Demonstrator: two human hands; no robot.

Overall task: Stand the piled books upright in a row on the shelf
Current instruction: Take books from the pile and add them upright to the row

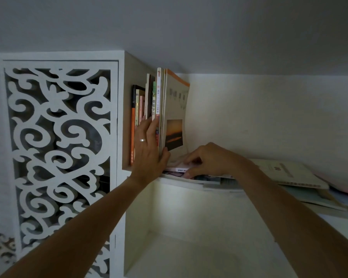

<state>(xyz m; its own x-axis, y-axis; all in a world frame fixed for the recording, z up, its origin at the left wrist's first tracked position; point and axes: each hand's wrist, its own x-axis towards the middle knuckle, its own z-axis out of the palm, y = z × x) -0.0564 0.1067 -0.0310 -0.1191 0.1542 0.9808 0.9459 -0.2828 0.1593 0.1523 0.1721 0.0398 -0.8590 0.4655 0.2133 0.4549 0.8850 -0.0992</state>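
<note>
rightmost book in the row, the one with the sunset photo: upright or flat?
Upright. The sunset-photo book stands on its lower edge at the row's right end, cover bowing slightly; the left hand braces the row beside it.

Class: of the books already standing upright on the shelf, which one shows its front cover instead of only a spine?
The rightmost upright book, orange-edged with a sunset photo on its cover.

To our left we see a white carved panel (57,157) of openwork scrolls, dark gaps showing behind the curls. Above us runs a plain grey ceiling (209,31), meeting a pale wall (269,117) at the back. Below we see an open white compartment (189,237), lit softly along its upper edge.
</note>
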